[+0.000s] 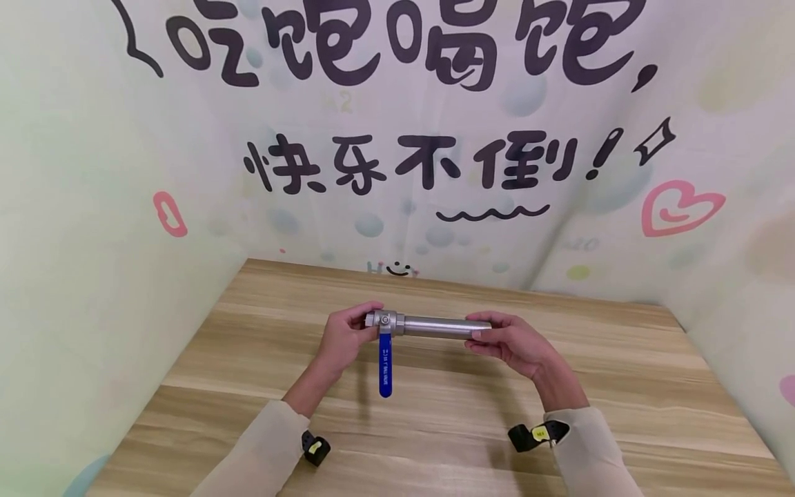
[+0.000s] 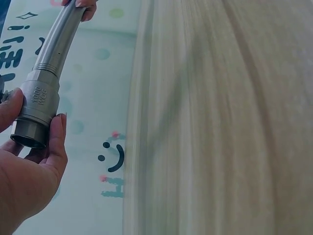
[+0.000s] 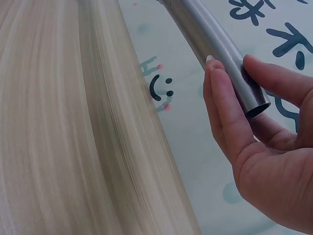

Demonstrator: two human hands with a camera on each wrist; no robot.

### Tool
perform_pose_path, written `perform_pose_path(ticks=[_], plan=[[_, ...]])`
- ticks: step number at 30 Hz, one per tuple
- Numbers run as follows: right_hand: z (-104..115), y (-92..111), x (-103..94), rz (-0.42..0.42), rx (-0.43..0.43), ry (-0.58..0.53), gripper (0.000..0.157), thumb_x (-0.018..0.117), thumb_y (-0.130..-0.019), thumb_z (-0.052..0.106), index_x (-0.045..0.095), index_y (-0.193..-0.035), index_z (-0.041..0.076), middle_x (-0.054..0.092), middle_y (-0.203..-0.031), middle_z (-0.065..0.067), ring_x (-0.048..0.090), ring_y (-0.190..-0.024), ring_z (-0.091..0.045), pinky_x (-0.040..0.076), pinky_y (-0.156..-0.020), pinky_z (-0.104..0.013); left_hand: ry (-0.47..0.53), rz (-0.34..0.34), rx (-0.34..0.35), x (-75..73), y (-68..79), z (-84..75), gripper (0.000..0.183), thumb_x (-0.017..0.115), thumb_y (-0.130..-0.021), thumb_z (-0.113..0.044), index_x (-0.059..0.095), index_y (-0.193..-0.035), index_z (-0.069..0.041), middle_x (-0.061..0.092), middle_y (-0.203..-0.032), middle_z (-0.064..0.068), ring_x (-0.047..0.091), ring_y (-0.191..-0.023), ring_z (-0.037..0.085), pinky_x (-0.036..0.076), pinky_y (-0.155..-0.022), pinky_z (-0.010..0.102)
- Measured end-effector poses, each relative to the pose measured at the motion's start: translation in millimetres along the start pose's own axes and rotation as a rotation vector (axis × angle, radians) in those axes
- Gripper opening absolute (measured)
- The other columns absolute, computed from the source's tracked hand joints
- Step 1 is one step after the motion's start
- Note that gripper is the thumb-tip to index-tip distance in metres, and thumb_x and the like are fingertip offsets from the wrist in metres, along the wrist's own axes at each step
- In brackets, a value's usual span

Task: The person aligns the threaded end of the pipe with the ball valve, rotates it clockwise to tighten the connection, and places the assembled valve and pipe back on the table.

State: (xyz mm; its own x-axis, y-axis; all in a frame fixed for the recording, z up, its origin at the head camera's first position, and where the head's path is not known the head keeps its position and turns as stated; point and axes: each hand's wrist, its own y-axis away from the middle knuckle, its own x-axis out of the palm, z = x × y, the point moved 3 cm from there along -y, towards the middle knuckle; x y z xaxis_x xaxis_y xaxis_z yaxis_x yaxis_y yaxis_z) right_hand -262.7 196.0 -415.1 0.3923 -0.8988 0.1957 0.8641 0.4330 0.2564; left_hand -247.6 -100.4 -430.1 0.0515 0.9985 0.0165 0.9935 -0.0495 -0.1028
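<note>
A silver ball valve point(image 1: 386, 320) with a long blue lever handle point(image 1: 386, 366) is joined to a straight metal pipe point(image 1: 437, 327). Both are held level above the table, the lever pointing toward me. My left hand point(image 1: 344, 337) grips the valve's left end between thumb and fingers. In the left wrist view the valve body point(image 2: 38, 100) shows raised lettering and an open hex end. My right hand point(image 1: 512, 343) pinches the far right end of the pipe. The right wrist view shows the pipe's hollow end point(image 3: 257, 109) between thumb and fingers.
Beneath the hands lies a wood-grain table point(image 1: 422, 428), with shadows of the arms on it. A white printed wall sheet point(image 1: 397, 235) with dark lettering stands behind its back edge. Each wrist carries a small black camera, one at the left sleeve point(image 1: 317, 450).
</note>
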Motion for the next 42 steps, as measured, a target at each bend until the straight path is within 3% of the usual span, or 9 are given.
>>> perform_pose_path(ticks=[8, 16, 23, 35, 42], plan=[[-2.1, 0.1, -3.8, -0.014, -0.007, 0.017, 0.030, 0.062, -0.093, 0.006, 0.056, -0.121, -0.004, 0.063, -0.106, -0.015, 0.071, -0.087, -0.019, 0.057, -0.083, -0.028, -0.031, 0.004, -0.010, 0.8, 0.7, -0.7, 0.040, 0.068, -0.080, 0.013, 0.068, -0.118, 0.000, 0.066, -0.115, 0.020, 0.064, -0.091, 0.020, 0.057, -0.075, 0.024], [-0.8, 1.8, -6.6, -0.025, -0.010, 0.028, 0.026, 0.061, -0.096, 0.011, 0.059, -0.117, -0.004, 0.066, -0.101, -0.014, 0.071, -0.086, -0.018, 0.057, -0.082, -0.028, -0.049, 0.012, -0.007, 3.3, -1.1, -0.7, 0.039, 0.068, -0.082, 0.012, 0.068, -0.118, -0.001, 0.065, -0.117, 0.020, 0.062, -0.095, 0.023, 0.056, -0.076, 0.023], [2.3, 4.0, -7.6, -0.033, -0.006, 0.028, 0.032, 0.062, -0.096, 0.015, 0.058, -0.117, -0.009, 0.067, -0.099, -0.014, 0.071, -0.084, -0.017, 0.058, -0.080, -0.027, -0.049, 0.016, -0.006, 4.5, -1.9, -1.0, 0.039, 0.068, -0.081, 0.012, 0.068, -0.118, -0.001, 0.065, -0.118, 0.020, 0.062, -0.095, 0.021, 0.056, -0.076, 0.024], [1.7, 4.3, -5.5, 0.000, -0.031, 0.015, 0.030, 0.064, -0.088, -0.003, 0.061, -0.118, 0.001, 0.061, -0.108, -0.012, 0.071, -0.089, -0.020, 0.057, -0.083, -0.030, -0.028, 0.010, -0.014, 3.1, -2.5, 0.5, 0.040, 0.070, -0.080, 0.012, 0.068, -0.118, 0.000, 0.065, -0.117, 0.021, 0.061, -0.100, 0.030, 0.056, -0.076, 0.023], [2.7, 2.4, -6.0, -0.020, -0.008, 0.024, 0.027, 0.064, -0.091, 0.004, 0.061, -0.118, 0.000, 0.063, -0.106, -0.013, 0.071, -0.087, -0.019, 0.058, -0.081, -0.028, -0.019, 0.026, 0.008, 2.5, -4.9, -0.2, 0.039, 0.068, -0.081, 0.014, 0.067, -0.118, 0.002, 0.064, -0.119, 0.022, 0.061, -0.102, 0.031, 0.057, -0.078, 0.024]])
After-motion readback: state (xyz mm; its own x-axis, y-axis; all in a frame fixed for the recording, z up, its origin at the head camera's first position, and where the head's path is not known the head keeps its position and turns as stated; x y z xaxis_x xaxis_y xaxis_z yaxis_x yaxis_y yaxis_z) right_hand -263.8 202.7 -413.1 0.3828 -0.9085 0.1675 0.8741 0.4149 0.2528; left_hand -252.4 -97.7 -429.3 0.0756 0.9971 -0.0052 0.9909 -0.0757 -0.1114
